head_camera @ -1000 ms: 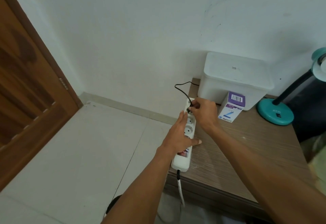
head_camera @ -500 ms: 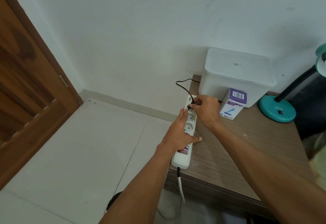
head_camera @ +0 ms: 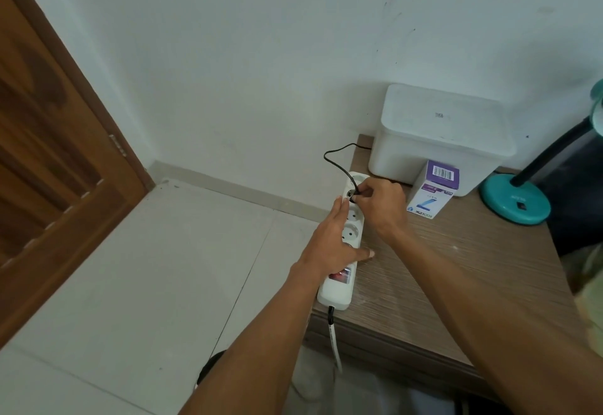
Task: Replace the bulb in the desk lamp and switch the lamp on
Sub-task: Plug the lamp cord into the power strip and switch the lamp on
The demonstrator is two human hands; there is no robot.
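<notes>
i've only the one view here, the head camera, worn high and tipped forward and down over the left edge of the wooden desk (head_camera: 456, 267). it faces the white wall (head_camera: 261, 55), with the door (head_camera: 49, 169) far left and the tiled floor (head_camera: 146, 267) below. both forearms reach in from the bottom, close to the lens. wide-angle bending shows at the edges. no second view shares anything.
</notes>
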